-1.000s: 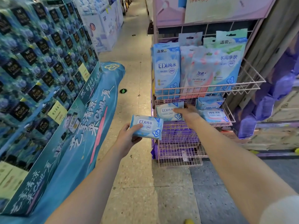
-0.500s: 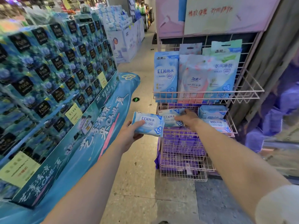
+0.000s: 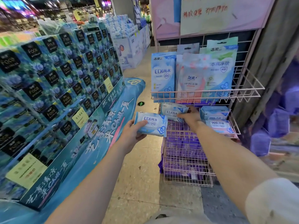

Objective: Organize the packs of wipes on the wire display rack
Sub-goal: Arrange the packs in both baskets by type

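- While the left hand (image 3: 131, 137) holds a blue pack (image 3: 151, 124), fingers wrapped beneath it and thumb on top, that pack hangs in the air just left of the wire rack (image 3: 186, 180).
- The right hand (image 3: 191, 116) reaches into the middle shelf (image 3: 235, 126), its fingers grasping a second blue pack (image 3: 172, 111) at the shelf's left end.
- Two pale packs (image 3: 214, 112) sit stacked at that shelf's right end.
- Tall packs (image 3: 163, 75) stand in the top basket (image 3: 242, 90); purple packs (image 3: 182, 143) fill the lower baskets.
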Motion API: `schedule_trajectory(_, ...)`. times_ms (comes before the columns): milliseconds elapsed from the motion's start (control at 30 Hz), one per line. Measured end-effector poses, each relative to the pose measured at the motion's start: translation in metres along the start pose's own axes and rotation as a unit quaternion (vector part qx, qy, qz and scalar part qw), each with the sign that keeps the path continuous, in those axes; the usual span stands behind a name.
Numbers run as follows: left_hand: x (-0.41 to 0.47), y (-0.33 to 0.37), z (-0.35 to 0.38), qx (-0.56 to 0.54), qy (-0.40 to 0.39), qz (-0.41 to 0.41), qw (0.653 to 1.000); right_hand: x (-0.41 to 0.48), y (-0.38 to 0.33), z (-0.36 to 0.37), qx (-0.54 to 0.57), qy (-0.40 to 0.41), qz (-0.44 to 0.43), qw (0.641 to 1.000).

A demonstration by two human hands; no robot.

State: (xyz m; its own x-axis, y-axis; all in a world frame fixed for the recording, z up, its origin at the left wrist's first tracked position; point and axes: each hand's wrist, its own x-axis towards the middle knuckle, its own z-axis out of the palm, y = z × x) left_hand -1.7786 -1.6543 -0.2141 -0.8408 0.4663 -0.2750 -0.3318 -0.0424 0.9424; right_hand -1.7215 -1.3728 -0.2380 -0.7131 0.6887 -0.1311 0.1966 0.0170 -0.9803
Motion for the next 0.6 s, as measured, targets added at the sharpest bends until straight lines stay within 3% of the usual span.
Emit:
schedule_trajectory(233,-0.002,-0.005,-0.006,-0.013,0.013,-0.007,1.0,0.002,-0.003,0.015,-0.166,0.015,0.007,0.986)
schedule_trajectory(400,-0.001,-0.004,0.0,-0.022,0.015,-0.013,1.0,0.0,-0.003,0.013,-0.14,0.015,0.035,0.989)
schedule_trajectory(600,0.01,-0.003,0.02,-0.022,0.01,-0.031,0.999,-0.004,-0.008,0.009,-0.156,0.093,0.065,0.981)
